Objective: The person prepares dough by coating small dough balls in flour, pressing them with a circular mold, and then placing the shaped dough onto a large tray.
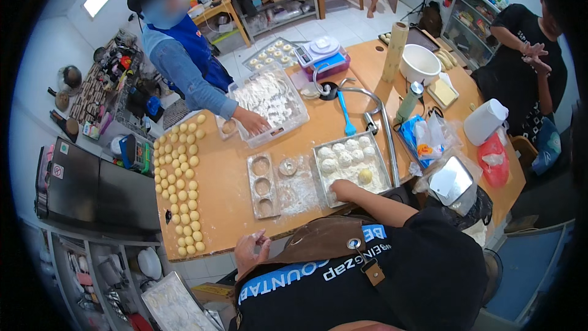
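My right hand (344,191) reaches down into the flour at the near left corner of a square metal tray (387,171). Its fingers are bent and partly hidden, so what they hold does not show. Inside the tray sit several flour-coated dough balls (345,158) and one bare yellow dough ball (365,176), right of my hand. My left hand (252,251) hovers at the table's near edge, fingers loosely bent and apart, holding nothing. Beyond it lie a wooden mould (263,185) with three round hollows and a small floured round piece (287,167).
Rows of yellow dough balls (184,178) cover the table's left end. Across from me, a person's hand (251,121) dips into a floury plastic tub (288,104). A metal pipe (389,141), blue brush (345,113) and white jug (486,121) stand or lie rightward. Another person (520,55) stands far right.
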### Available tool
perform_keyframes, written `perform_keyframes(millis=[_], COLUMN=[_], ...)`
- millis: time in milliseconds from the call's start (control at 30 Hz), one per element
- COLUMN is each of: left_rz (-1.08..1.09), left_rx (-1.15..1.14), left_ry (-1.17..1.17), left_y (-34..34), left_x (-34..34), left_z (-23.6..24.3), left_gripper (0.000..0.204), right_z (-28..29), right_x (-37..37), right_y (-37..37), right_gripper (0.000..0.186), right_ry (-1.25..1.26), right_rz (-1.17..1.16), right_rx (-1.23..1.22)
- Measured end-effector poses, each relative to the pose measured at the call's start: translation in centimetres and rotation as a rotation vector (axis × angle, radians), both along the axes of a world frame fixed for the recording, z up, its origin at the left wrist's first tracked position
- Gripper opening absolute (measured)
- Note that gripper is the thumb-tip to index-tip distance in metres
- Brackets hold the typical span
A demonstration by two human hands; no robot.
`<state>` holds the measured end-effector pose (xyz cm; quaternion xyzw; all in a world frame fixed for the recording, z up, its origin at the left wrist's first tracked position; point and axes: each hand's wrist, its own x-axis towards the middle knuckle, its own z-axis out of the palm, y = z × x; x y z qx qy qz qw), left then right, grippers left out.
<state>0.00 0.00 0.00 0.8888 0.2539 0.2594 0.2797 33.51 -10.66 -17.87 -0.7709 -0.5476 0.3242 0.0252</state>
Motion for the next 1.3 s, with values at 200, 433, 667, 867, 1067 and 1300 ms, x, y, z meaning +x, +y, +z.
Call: perform_keyframes(millis=[200,433,667,867,1067,1300], left_rz=[-0.005,-0.069,-0.061,-0.124,-0.123,-0.070], left_rx=[0.021,0.024,0.042,0.075,0.090,0.055], left_ry=[0.003,-0.010,-0.038,-0.011,-0.061,-0.051], left_y=[0.1,0.0,-0.2,-0.6,-1.3,-1.3], left_x=[0.6,2.4,3.0,3.7,4.2,3.2], left_z=[0.8,1.5,1.3,1.2,1.0,1.0], left_gripper=[0.028,0.027,0.026,0.027,0.027,0.024], right_z=[2.9,2.7,4.7,5.2,1.5,2.6], right_x=[5.4,7.6,6.3,3.0,2.9,5.2], right_y=[-3.9,-7.1,-8.2,-7.0,-6.3,-6.9], right_gripper=[0.024,0.031,0.035,0.044,0.037,0.054], right_ry=[-0.062,-0.177,-0.115,-0.192,-0.164,-0.241], right_rz=[-0.239,-0.390,-0.406,-0.377,-0.092,-0.547], right_rx=[0.162,0.230,0.175,0.100,0.231,0.152])
